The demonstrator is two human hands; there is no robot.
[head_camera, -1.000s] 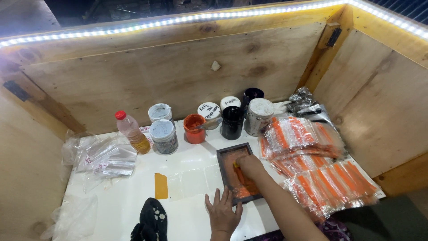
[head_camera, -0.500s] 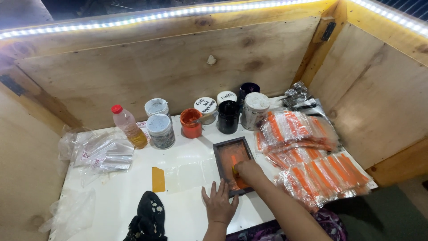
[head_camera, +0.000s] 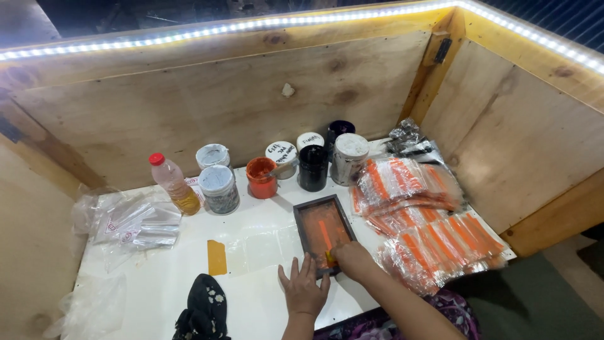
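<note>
Both hands work at the near end of a small dark-framed rectangular printing screen [head_camera: 323, 232] smeared with orange ink, which lies flat on the white worktop [head_camera: 264, 201]. From the head view, the left hand [head_camera: 304, 291] lies open, fingers spread and palm down, pressing the worktop with its fingertips at the frame's near left corner; the right hand [head_camera: 352, 259] is closed around a small yellowish-orange tool [head_camera: 329, 257], seemingly a squeegee, set on the mesh at the frame's near edge. Judging by the wet orange streak down the mesh, an ink pass looks to be at or near its end, and the frame is not yet lifted. Just right of the right hand lie heaps of clear plastic packets with orange contents [head_camera: 434, 226], apparently finished pieces. Left of the left hand sit a flat orange-yellow rectangular card [head_camera: 216, 257] and a black patterned cloth [head_camera: 202, 308]; further left, empty clear plastic bags with small red marks [head_camera: 132, 220]. Beyond the hands, against the plywood wall [head_camera: 220, 101], stands a row: a red-capped plastic bottle of yellow liquid [head_camera: 173, 184], grey tins [head_camera: 218, 187], an open pot of orange ink [head_camera: 261, 177], white-lidded jars with handwritten labels [head_camera: 282, 153] and a black jar [head_camera: 313, 167].
</note>
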